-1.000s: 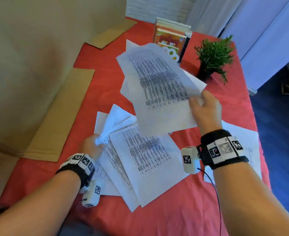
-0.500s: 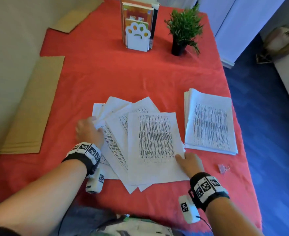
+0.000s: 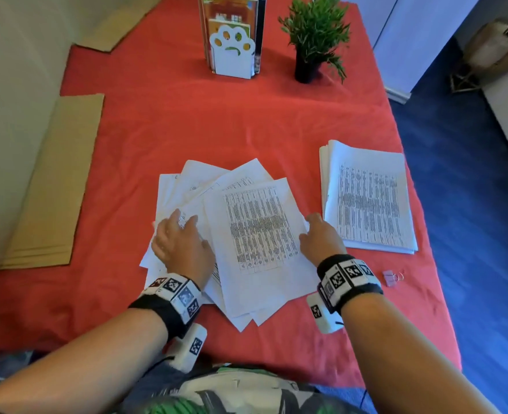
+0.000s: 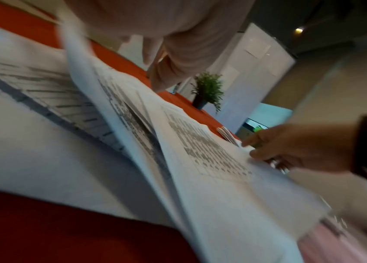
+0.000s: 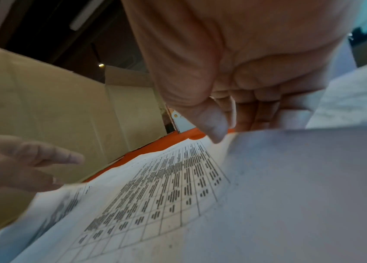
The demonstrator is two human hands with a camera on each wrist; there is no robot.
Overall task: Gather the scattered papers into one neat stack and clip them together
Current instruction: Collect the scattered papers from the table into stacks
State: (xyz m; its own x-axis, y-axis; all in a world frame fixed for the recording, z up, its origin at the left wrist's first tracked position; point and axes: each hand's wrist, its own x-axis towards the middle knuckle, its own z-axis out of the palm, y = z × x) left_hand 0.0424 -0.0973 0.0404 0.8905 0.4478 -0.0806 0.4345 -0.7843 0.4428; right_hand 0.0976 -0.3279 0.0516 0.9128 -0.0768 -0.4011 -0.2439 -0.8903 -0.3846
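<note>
Several printed sheets lie fanned out as a loose pile point(image 3: 252, 228) on the red tablecloth point(image 3: 187, 130) in front of me. My left hand point(image 3: 184, 221) rests on the pile's left side with its fingers spread and fairly straight point(image 5: 65, 156). My right hand point(image 3: 309, 228) is at the top sheet's right edge. There its thumb point(image 5: 211, 124) lies on top and its fingers curl under, pinching the sheet point(image 5: 178, 186). A tidier stack of papers point(image 3: 366, 201) lies to the right. A small pink binder clip point(image 3: 391, 277) sits on the cloth below that stack.
A white paw-shaped bookend with books point(image 3: 232, 40) and a small potted plant point(image 3: 312, 34) stand at the table's far side. Cardboard sheets point(image 3: 55, 186) lie along the left edge. The table's right edge drops to blue floor point(image 3: 471, 234).
The bundle my right hand held in the air a second ago now lies as the right-hand stack. That hand has since moved from the top sheet's lower corner up its right edge. My left hand slid further onto the pile.
</note>
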